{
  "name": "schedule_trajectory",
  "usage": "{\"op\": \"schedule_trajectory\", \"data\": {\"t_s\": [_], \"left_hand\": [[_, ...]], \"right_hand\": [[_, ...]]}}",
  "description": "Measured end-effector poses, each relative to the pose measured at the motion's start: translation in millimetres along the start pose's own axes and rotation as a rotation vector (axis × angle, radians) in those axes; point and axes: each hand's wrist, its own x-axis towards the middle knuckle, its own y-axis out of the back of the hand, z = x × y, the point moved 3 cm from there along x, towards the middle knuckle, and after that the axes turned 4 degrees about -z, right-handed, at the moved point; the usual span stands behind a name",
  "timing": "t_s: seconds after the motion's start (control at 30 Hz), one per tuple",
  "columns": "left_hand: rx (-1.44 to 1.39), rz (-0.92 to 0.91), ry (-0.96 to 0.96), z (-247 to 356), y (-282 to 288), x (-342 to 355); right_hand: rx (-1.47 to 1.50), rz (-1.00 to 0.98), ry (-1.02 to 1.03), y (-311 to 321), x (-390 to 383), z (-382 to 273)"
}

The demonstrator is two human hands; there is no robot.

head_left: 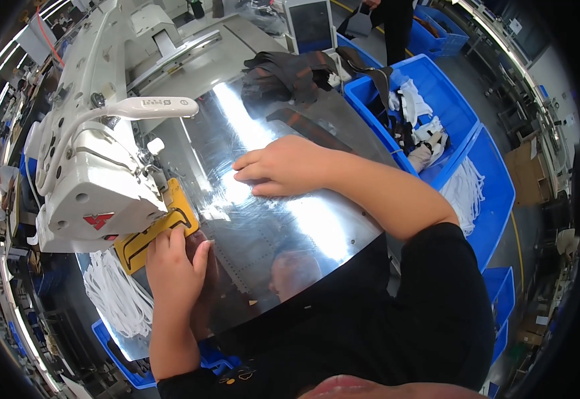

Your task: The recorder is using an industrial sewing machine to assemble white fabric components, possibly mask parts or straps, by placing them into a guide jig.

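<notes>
A white industrial sewing machine (pixel 113 179) stands on the left, with a yellow plate (pixel 130 253) with black slots below its head. My left hand (pixel 177 266) rests at the plate's near edge, fingertips on it and thumb apart; anything under those fingertips is hidden. My right hand (pixel 276 166) lies on the shiny metal tabletop (pixel 250 239), fingers spread and nothing in them. Beyond it lie a dark strip (pixel 310 130) and a heap of dark fabric (pixel 283 73). A bundle of white strips (pixel 113 296) is left of my left forearm.
Blue bins holding dark and white pieces (pixel 463 123) and white strips (pixel 466 186) stand along the table's right side. Another blue bin (pixel 113 342) is low at left. A co-worker's dark-clothed legs (pixel 396 30) show at the top, near stacked blue crates (pixel 439 33). Cardboard (pixel 529 169) stands at far right.
</notes>
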Motion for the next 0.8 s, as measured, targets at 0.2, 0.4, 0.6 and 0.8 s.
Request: {"op": "schedule_trajectory", "data": {"t_s": [0.2,0.4,0.6,0.8], "left_hand": [[-0.09,0.018,-0.064,3,3,-3],[-0.128,0.058,-0.123,1,-1,-4],[-0.105,0.087,-0.152,8,-2,-1],[-0.097,0.104,-0.189,7,-3,0]], "right_hand": [[-0.01,0.008,-0.005,0,1,-3],[-0.016,0.021,0.002,-1,4,-4],[-0.006,0.105,-0.035,8,-1,0],[0.026,0.115,-0.083,18,-3,-2]]}}
